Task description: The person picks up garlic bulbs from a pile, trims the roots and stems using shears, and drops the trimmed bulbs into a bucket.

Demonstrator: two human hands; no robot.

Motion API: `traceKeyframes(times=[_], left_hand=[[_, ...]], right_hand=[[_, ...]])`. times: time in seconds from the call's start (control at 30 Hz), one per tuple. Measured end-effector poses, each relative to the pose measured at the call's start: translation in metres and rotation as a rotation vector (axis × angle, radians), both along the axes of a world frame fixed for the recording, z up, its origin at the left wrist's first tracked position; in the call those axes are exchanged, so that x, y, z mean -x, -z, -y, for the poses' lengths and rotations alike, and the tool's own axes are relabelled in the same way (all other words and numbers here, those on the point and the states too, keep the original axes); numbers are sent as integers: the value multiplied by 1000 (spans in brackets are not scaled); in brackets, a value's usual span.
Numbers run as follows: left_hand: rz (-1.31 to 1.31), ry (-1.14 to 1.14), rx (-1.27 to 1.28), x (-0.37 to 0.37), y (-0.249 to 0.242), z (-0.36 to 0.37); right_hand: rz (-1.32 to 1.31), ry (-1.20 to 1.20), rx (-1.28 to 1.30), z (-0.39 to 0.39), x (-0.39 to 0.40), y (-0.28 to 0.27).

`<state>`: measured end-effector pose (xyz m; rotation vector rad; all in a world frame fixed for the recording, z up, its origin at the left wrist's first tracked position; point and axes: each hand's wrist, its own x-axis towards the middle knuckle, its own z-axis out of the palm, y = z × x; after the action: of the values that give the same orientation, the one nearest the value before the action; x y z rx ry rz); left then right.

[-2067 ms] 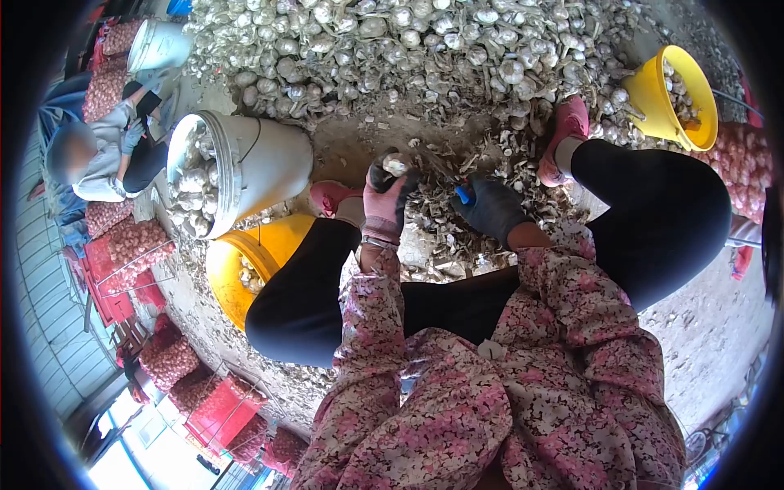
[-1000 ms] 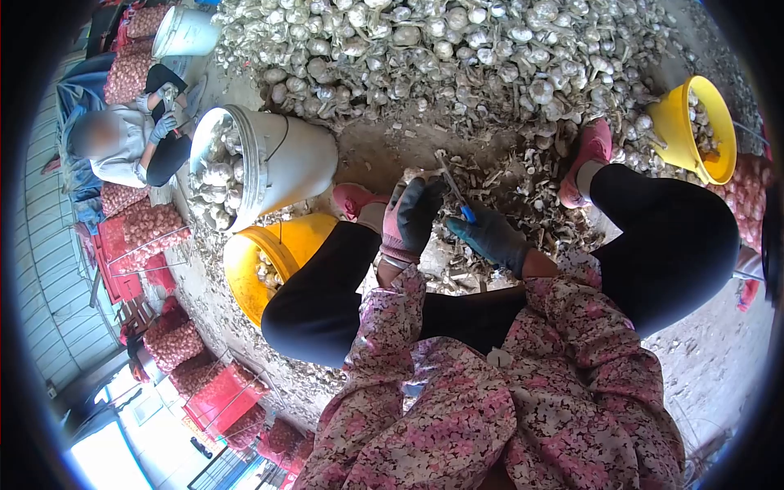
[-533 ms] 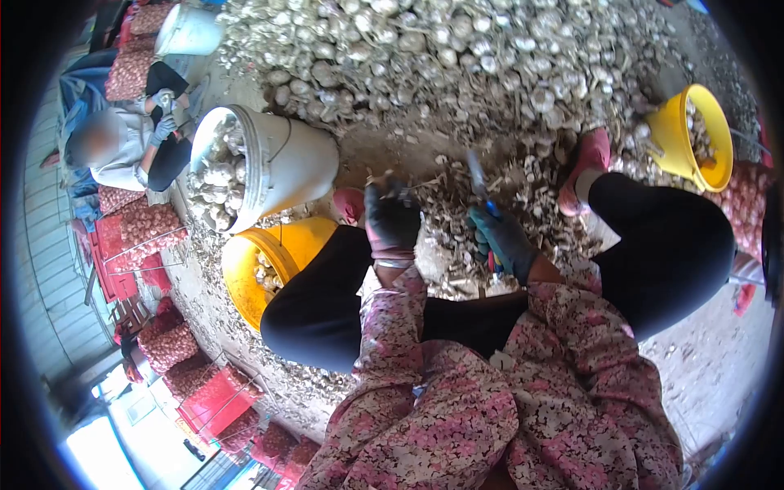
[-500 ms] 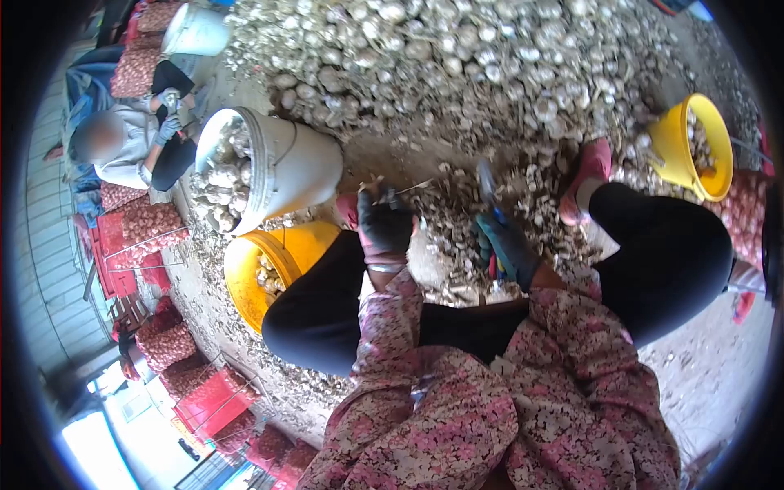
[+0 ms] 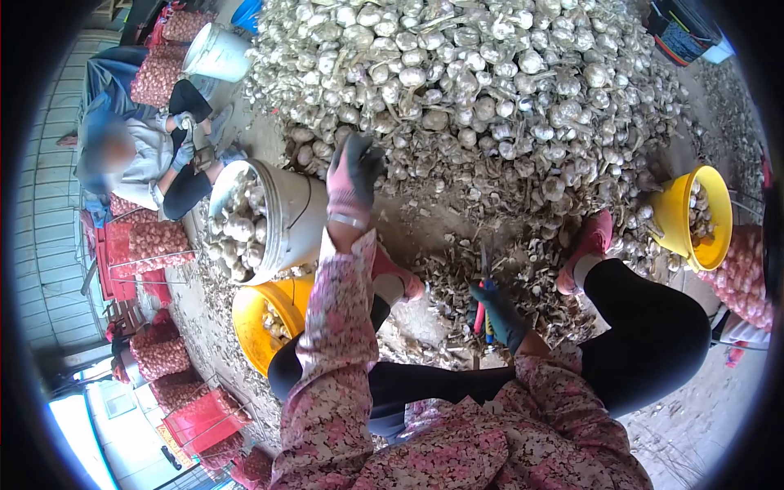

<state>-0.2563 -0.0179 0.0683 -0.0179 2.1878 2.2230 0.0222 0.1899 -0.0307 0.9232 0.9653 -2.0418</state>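
Note:
Gloved and stretched forward, my left hand (image 5: 355,175) is over the near left edge of the heap of garlic bulbs (image 5: 490,90), beside the white bucket (image 5: 292,214). Its fingers look parted, with nothing seen between them. My right hand (image 5: 505,317), in a dark green glove, is closed round cutters (image 5: 482,309) with red and blue handles. Their blades point forward over dry garlic trimmings (image 5: 531,282) between my feet. The white bucket lies tipped toward the left, with bulbs at its mouth.
An orange-yellow bucket (image 5: 260,327) with garlic stands by my left knee, a yellow bucket (image 5: 684,241) at the right. Another person (image 5: 147,159) sits at the left, near another white bucket (image 5: 219,53). Red net sacks (image 5: 159,245) line the left side.
My left hand has moved forward and left to the heap, and the stem-like piece seen at it no longer shows. My right hand still holds the cutters. The view has shifted toward the heap.

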Motion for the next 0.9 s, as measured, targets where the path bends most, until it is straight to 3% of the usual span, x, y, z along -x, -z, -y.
traceKeyframes(times=[0.03,0.07,0.1,0.17,0.2,0.27,0.33,0.47,0.5,0.53,0.57,0.6,0.63,0.67,0.7,0.73,0.77,0.8,0.83,0.87,0.9], left_hand=[[183,-63,-83,35,18,-15],[330,-170,-109,51,-15,-55],[257,-182,3,76,2,-73],[146,-86,633,135,43,-90],[275,-82,1048,128,6,-120],[318,-90,1334,138,13,-138],[326,-124,1377,142,17,-141],[163,-173,1138,155,45,-113],[104,-159,874,148,47,-106],[44,-142,612,136,50,-97],[-66,-58,101,123,64,-84],[-7,-48,-151,102,66,-75],[-59,-66,-142,68,53,-76],[16,10,-201,34,36,-70],[248,99,-404,11,34,-54],[57,65,-229,-25,29,-55],[-39,20,-151,-42,59,-37],[17,-47,-168,-63,86,-20],[-50,-80,-187,-96,56,-30],[65,-43,-360,-120,74,-23],[17,-36,-289,-133,72,-18]], right_hand=[[-112,-20,-30,1,6,-9],[-224,-41,-59,3,12,-20],[-192,23,-11,2,17,-33],[-215,6,8,-1,21,-26],[-240,-11,27,-2,20,-22],[-240,42,-15,2,22,-19],[-149,172,-25,2,22,-23],[-191,184,-114,-15,35,-46],[-179,315,94,-25,38,-55],[-188,318,100,-31,42,-66],[-227,454,128,-35,45,-78],[-264,589,155,-39,46,-83],[-358,363,-79,-47,42,-69],[-358,358,-79,-49,35,-67],[-590,181,-533,-49,31,-67],[-833,-7,-976,-46,34,-67],[-961,-60,-1233,-43,29,-70],[-1033,-42,-1190,-36,34,-78],[-1036,-99,-1176,-34,35,-91],[-1012,-174,-1184,-33,31,-100],[-1009,-245,-1225,-29,26,-99]])
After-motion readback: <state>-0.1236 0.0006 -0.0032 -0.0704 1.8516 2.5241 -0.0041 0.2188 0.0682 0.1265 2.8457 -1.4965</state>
